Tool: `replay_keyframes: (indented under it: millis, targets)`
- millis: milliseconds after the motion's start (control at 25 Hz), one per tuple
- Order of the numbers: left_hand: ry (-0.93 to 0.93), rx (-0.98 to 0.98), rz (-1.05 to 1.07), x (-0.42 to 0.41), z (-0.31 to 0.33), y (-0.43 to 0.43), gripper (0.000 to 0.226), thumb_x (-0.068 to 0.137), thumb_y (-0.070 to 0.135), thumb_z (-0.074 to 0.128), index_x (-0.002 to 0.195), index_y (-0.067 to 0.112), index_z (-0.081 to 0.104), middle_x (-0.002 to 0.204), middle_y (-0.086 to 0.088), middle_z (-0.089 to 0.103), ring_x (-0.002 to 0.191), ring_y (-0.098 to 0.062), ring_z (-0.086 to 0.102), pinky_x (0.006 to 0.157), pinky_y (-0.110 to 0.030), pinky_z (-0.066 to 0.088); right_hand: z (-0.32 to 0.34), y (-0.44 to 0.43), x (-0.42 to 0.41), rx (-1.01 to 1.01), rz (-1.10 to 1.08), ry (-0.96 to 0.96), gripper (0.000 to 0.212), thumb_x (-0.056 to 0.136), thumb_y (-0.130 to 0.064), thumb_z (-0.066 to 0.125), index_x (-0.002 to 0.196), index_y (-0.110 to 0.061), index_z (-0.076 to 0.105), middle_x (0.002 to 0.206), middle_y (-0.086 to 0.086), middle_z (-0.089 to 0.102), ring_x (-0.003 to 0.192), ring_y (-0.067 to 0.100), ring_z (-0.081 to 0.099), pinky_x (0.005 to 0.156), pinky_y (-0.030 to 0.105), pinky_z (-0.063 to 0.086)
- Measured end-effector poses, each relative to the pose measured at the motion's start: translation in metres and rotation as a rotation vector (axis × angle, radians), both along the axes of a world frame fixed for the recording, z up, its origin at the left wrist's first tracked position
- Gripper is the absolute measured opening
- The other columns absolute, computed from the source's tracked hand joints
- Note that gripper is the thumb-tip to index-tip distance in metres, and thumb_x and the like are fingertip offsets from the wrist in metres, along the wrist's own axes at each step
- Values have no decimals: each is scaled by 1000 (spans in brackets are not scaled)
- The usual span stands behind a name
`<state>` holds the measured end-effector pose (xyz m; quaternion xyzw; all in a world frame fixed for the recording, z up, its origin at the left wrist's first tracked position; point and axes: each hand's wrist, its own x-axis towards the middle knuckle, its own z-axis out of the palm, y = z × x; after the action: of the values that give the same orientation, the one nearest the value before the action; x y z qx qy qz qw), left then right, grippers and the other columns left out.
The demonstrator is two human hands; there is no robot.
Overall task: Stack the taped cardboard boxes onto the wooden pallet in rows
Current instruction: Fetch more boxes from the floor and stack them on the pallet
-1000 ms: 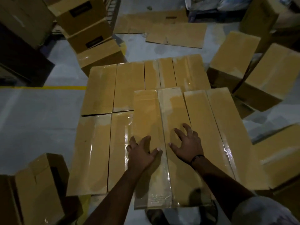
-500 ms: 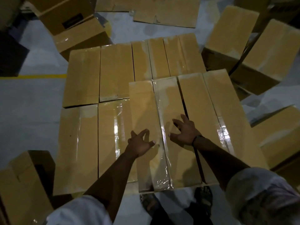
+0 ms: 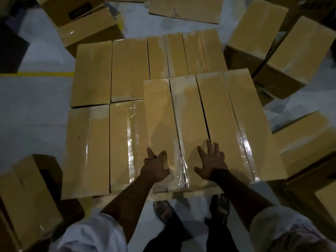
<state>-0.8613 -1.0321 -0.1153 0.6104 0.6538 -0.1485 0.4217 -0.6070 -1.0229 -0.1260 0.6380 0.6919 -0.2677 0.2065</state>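
Note:
Long taped cardboard boxes lie side by side in rows in front of me, hiding the pallet under them. A higher layer of boxes sits at the near right; its leftmost box (image 3: 161, 124) lies under my left hand (image 3: 156, 167), which rests flat near its front end with spread fingers. My right hand (image 3: 211, 163) presses flat on the neighbouring box (image 3: 189, 120), fingers splayed. Two more boxes (image 3: 236, 115) continue that layer to the right. The lower row (image 3: 107, 142) shows at the left, the far row (image 3: 131, 70) behind it.
Loose boxes crowd the floor: one at the near left (image 3: 27, 193), a pile at the far left (image 3: 81, 20), several at the right (image 3: 291, 57). Flattened cardboard (image 3: 183, 8) lies beyond the stack. My sandalled feet (image 3: 190, 210) stand at the stack's front edge. A yellow floor line (image 3: 36, 74) runs at the left.
My view has tilted down and closer over the stack. Both hands have slid back toward the front ends of their boxes, and the fingers of my right hand have flattened out.

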Motion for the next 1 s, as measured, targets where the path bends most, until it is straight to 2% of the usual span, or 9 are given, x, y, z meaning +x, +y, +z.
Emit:
replay_keyframes:
  millis: [160,280,360,560,760,880,1000]
  targets:
    - [72,-45,-30,8,-1,-37,96,89,39,73,161,33,10,163,-35,-10,141,-58,29,112,-53,41,0,-44,27,-20,188,-31,105,85,-68,59,161,-25,0,164,18,-24,151,44,-18,122,59,9]
    - [105,-48,24,19,5,-54,97,86,28,76,161,33,13,163,-32,-10,128,-52,51,103,-50,51,1,-61,45,-7,294,-49,106,84,-63,65,161,-24,4,166,18,-19,152,44,-13,121,56,14]
    - [146,-27,26,27,12,-62,98,84,23,79,160,30,17,161,-34,-3,120,-51,57,98,-50,55,2,-66,52,9,320,-39,104,86,-56,68,162,-22,5,167,16,-16,153,43,-10,121,55,16]
    - [215,49,113,48,11,-91,103,79,27,86,157,25,19,148,-32,26,115,-51,57,93,-50,55,-5,-72,63,47,348,-32,99,91,-42,71,162,-18,5,168,14,-13,154,41,-5,121,54,24]
    - [241,96,194,58,5,-111,108,81,26,85,160,24,12,149,-29,23,118,-52,54,94,-49,51,-12,-81,71,87,270,15,94,94,-29,70,162,-14,7,167,19,-13,154,39,-6,124,48,21]
    - [249,124,214,56,-2,-113,100,87,21,77,162,24,10,150,-29,22,116,-51,56,95,-49,51,-13,-83,75,98,277,28,90,95,-19,68,161,-15,8,166,20,-12,154,39,-6,122,49,25]
    - [242,191,230,58,-4,-118,86,92,17,70,160,21,18,145,-28,30,113,-50,56,92,-49,51,-12,-80,78,135,304,28,85,95,-16,66,161,-16,11,167,19,-8,155,37,-2,118,49,30]
